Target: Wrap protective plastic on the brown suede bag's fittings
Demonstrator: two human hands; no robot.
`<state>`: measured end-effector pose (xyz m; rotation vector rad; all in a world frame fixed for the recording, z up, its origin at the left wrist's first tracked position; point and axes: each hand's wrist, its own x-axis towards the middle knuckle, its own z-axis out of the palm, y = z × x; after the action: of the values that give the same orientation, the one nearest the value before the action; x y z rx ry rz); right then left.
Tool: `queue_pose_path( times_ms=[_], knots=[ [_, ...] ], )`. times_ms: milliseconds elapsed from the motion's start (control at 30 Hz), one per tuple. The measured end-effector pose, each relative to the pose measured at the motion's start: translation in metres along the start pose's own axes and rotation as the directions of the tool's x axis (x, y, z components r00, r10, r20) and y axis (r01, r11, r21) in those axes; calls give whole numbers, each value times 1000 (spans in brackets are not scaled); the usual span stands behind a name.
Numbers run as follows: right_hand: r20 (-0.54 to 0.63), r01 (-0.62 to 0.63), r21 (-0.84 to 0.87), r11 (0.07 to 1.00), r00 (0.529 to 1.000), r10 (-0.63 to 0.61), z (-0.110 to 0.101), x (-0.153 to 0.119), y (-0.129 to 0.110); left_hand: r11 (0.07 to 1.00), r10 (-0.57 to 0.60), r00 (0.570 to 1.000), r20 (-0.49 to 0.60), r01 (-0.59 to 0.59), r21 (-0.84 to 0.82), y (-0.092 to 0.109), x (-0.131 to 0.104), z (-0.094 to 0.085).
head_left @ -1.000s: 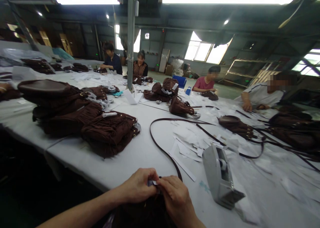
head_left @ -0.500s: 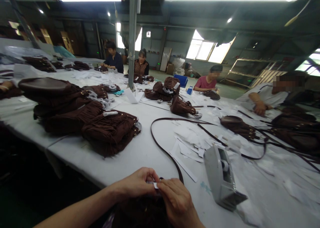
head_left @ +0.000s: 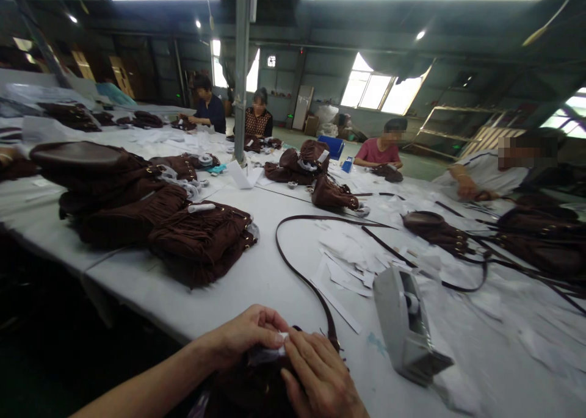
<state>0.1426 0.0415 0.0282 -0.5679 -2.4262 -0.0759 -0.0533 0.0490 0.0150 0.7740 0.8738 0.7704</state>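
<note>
Our left hand (head_left: 245, 338) pinches a white slip (head_left: 282, 340) at the top of the dark bag (head_left: 251, 387), beside the tabletop's (head_left: 256, 277) near edge. Our right hand (head_left: 323, 375) lies over the bag; we cannot tell whether it grips. We see a roll (head_left: 412, 303) inside the grey dispenser (head_left: 390, 320) on our right and piled brown bags (head_left: 196, 244) leftward.

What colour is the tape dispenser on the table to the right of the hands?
The tape dispenser is light grey, seen best in the head view.
</note>
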Motion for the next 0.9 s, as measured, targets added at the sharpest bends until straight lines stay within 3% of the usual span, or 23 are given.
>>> queue_pose_path(
  times_ms=[267,467,567,633,667,700,733,767,800,867,900],
  knots=[
    [-64,103,-77,992,992,-108,5,-5,16,997,-56,998,32,55,56,0,5,-5],
    [-57,134,-84,987,989,-139,2,-9,0,961,-53,997,52,37,274,0,-4,0],
    [-77,-7,-51,999,997,3,-3,-17,3,912,15,999,40,-30,409,-1,-10,4],
    [-163,-228,-71,971,963,214,-14,-31,21,932,43,999,20,-48,361,-5,-12,3],
    [-232,-381,-75,922,906,355,-23,-41,34,945,52,999,11,-53,323,-7,-13,2],
    [-306,-542,-60,838,809,502,-34,-53,49,955,60,998,4,-59,290,-9,-13,0],
    [-378,-733,16,680,625,683,-45,-66,65,962,69,998,-3,-66,266,-11,-13,-1],
    [-422,-873,124,471,383,822,-58,-80,82,967,77,997,-12,-72,245,-14,-13,-2],
    [-433,-921,153,358,264,862,-69,-92,97,972,84,996,-22,-77,223,-16,-13,-2],
    [-382,-958,182,221,138,914,-87,-114,121,982,89,995,-49,-79,173,-20,-12,-2],
    [-330,-965,196,172,100,939,-92,-122,129,986,85,994,-62,-75,150,-21,-12,-1]
  ],
)
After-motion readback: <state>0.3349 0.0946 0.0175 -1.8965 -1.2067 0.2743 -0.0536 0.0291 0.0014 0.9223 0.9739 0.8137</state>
